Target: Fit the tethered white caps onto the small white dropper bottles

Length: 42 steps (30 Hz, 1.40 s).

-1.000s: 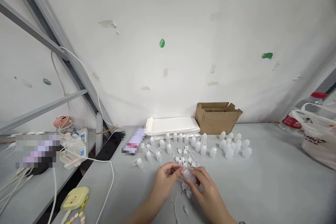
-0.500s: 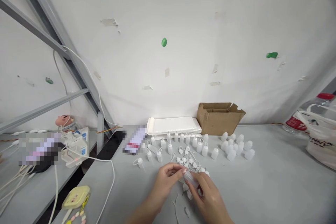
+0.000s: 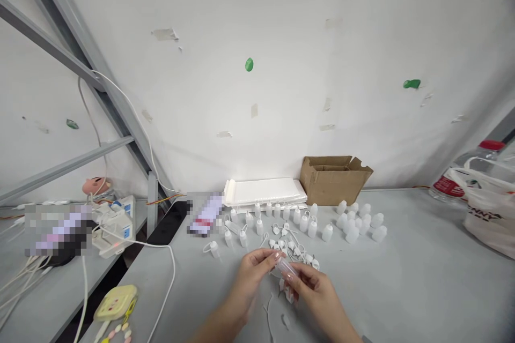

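A small translucent plastic squeeze bottle (image 3: pixel 288 268) is held tilted above the grey table, between my two hands. My right hand (image 3: pixel 317 290) is wrapped round its body. At the bottle's upper left end, my left hand (image 3: pixel 250 281) pinches with thumb and forefinger; a cap there is hidden by the fingers. Just beyond my hands lies a loose pile of white caps with thin straps (image 3: pixel 296 251). More white pieces (image 3: pixel 286 291) lie under my right hand. Several capped bottles (image 3: pixel 259 226) stand behind the pile.
To the right stands a group of bottles without tall caps (image 3: pixel 353 229). A cardboard box (image 3: pixel 336 185) and white padded envelopes (image 3: pixel 265 191) are against the wall. At the left are a phone (image 3: pixel 207 215), a white cable (image 3: pixel 174 273) and a yellow case (image 3: pixel 116 302). A plastic bag (image 3: pixel 488 220) sits far right.
My right hand has shifted its hold on the bottle, its thumb now lying along the body. Both hands stay together at the bottle. The view has shifted slightly.
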Each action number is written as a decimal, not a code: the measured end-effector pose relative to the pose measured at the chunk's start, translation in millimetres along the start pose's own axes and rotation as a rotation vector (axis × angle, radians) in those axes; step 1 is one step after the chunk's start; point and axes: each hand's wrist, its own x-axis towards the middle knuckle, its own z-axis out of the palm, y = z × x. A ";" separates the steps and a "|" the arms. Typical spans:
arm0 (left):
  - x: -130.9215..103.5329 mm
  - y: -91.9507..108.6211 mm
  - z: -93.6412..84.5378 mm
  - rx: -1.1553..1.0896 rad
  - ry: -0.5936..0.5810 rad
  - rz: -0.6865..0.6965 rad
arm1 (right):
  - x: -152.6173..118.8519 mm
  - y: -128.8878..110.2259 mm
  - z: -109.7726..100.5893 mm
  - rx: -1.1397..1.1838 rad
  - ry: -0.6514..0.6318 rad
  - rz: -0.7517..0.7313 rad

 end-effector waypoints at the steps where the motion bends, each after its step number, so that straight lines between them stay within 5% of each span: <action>1: -0.1 -1.2 1.0 -0.013 -0.003 -0.010 | -0.9 0.4 0.5 -0.027 0.032 -0.017; 10: -4.6 -2.6 7.0 -0.067 -0.102 0.008 | -6.7 13.8 5.4 -0.301 0.359 -0.616; 14: -7.7 -3.4 5.8 -0.044 -0.166 0.055 | -6.4 7.6 5.7 -0.098 0.190 -0.338; 17: -8.1 0.3 5.5 -0.051 -0.190 0.071 | -2.5 -1.1 7.3 0.291 -0.073 0.006; 20: -6.6 5.2 4.8 -0.095 -0.161 0.040 | 2.5 -7.5 10.9 0.596 -0.206 0.184; 29: -2.3 2.5 2.3 -0.206 -0.007 0.000 | 0.2 -3.4 21.3 0.323 0.068 0.058; 33: -2.4 3.1 3.3 -0.279 -0.042 -0.009 | 1.2 -3.9 18.3 0.400 -0.073 0.095; 39: -5.5 3.8 7.3 -0.334 -0.181 -0.030 | 5.9 -6.6 8.3 0.840 -0.275 0.254; 42: -5.3 4.7 7.8 -0.285 -0.155 -0.013 | 7.8 -5.3 7.7 0.796 -0.303 0.281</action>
